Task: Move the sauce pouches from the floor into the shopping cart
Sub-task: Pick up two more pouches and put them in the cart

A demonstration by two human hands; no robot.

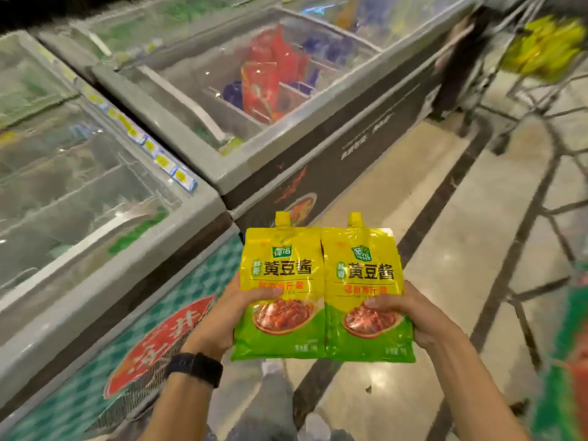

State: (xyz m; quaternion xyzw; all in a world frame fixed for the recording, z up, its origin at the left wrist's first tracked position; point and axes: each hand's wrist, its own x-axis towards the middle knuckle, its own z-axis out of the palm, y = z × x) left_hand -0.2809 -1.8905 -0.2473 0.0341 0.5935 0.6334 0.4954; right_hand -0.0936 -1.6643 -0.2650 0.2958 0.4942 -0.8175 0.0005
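Two yellow-green sauce pouches with spouted tops are held upright side by side in front of me, above the floor. My left hand (pixel 237 308) grips the left pouch (pixel 281 275) by its lower left edge, thumb across the front. My right hand (pixel 423 316) grips the right pouch (pixel 366 278) by its lower right edge, thumb on the front. The wire shopping cart (pixel 537 128) stands at the right, blurred, with more yellow pouches (pixel 545 47) in its basket at the upper right.
Glass-topped chest freezers (pixel 222 167) run along the left and the back, holding red and blue packets. Tiled floor (pixel 455 249) with dark stripes lies between freezers and cart. My legs and shoes show at the bottom.
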